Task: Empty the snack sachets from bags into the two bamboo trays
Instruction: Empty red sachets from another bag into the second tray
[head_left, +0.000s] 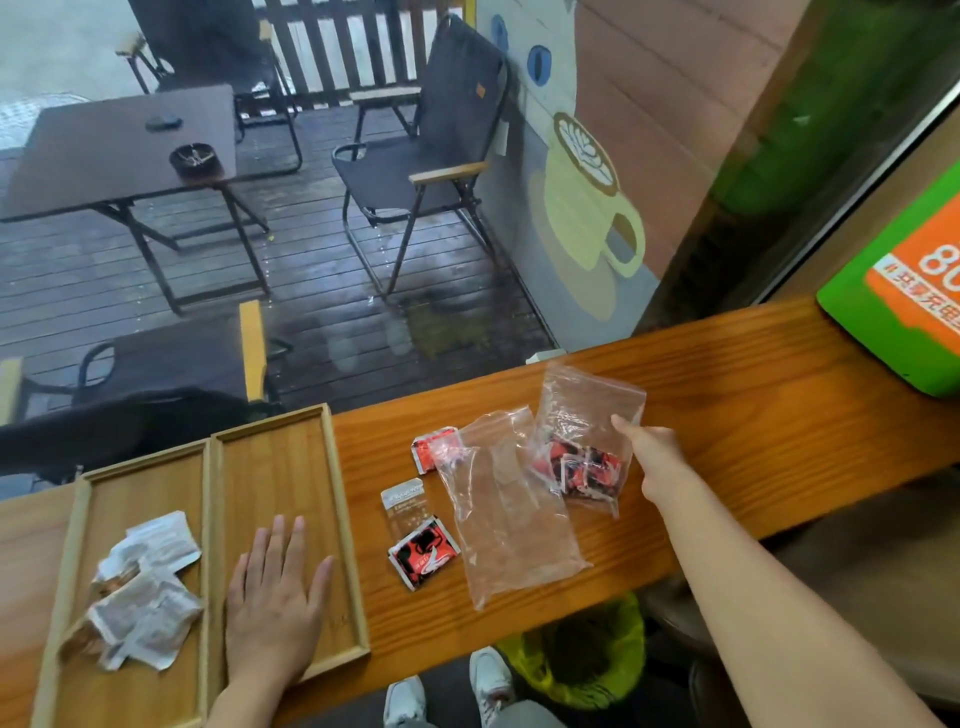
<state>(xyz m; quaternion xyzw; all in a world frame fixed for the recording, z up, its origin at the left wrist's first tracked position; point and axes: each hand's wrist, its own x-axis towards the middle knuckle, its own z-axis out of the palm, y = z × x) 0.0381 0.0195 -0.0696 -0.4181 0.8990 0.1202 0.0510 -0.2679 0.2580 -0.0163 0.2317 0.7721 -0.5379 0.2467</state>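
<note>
Two bamboo trays lie side by side at the left of the wooden counter. The left tray (67, 561) holds several white sachets (145, 587). My left hand (275, 597) rests flat, fingers apart, inside the right tray (275, 457), which holds nothing else. A clear zip bag (587, 431) with several red-and-black sachets (582, 467) in its lower end lies further right; my right hand (657, 457) touches its right edge with a finger extended. An emptied clear bag (504, 519) lies between. Loose sachets sit on the counter: a red one (434, 449), a white one (408, 501), a red-black one (423, 553).
A green and orange box (904, 291) stands at the counter's far right. Beyond the glass are dark folding chairs (415, 156) and a table with an ashtray (195, 161). Below the counter edge sit my shoes (488, 680) and a bin with a yellow-green liner (587, 654).
</note>
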